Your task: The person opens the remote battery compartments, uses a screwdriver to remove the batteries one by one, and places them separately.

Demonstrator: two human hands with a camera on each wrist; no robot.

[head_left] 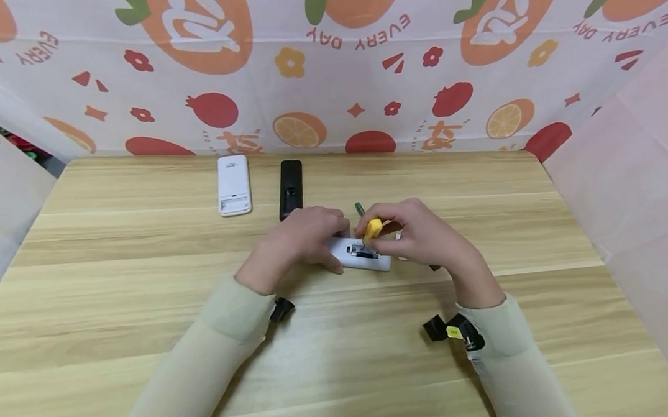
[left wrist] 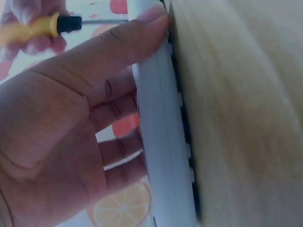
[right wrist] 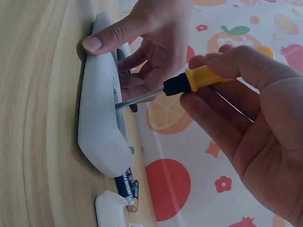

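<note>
A white remote control [head_left: 378, 264] lies on the table, keys down, its battery compartment uncovered. My left hand [head_left: 307, 237] grips one end, with the thumb on the near edge and the fingers on the far side. In my right hand [head_left: 425, 235] is a screwdriver [right wrist: 203, 78] with a yellow handle and black collar, held between thumb and fingers. Its metal shaft [right wrist: 142, 98] reaches down into the compartment. The tip is hidden inside. Close to the remote's far end in the right wrist view are batteries [right wrist: 125, 187] and a white plastic cover [right wrist: 110, 208].
Behind my left hand lie a white remote [head_left: 234, 183] and a black remote [head_left: 291, 185]. A small green-ended item [head_left: 359, 208] shows beyond the right hand. The wooden table [head_left: 120, 305] ends at a fruit-patterned cloth [head_left: 350, 65].
</note>
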